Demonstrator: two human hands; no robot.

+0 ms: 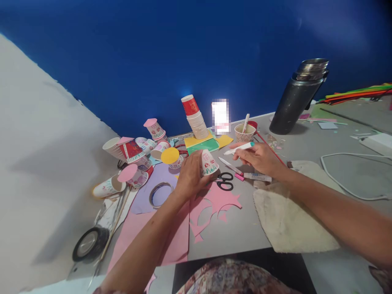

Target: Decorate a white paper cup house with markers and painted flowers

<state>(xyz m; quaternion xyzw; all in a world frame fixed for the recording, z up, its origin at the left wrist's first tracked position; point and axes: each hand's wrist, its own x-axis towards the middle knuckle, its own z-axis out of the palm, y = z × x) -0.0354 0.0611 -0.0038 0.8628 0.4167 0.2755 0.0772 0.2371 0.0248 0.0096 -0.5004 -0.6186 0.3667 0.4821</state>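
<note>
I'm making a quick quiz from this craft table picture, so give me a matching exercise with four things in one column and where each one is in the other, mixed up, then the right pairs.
Things:
1. paper cup with drawings
2. white marker
3. scissors
4. dark flask

Places:
A. lying on the table between the two hands
B. held in the left hand
C. standing by the blue wall, at the right
D. held in the right hand

Pairs: 1-B, 2-D, 3-A, 4-C
</note>
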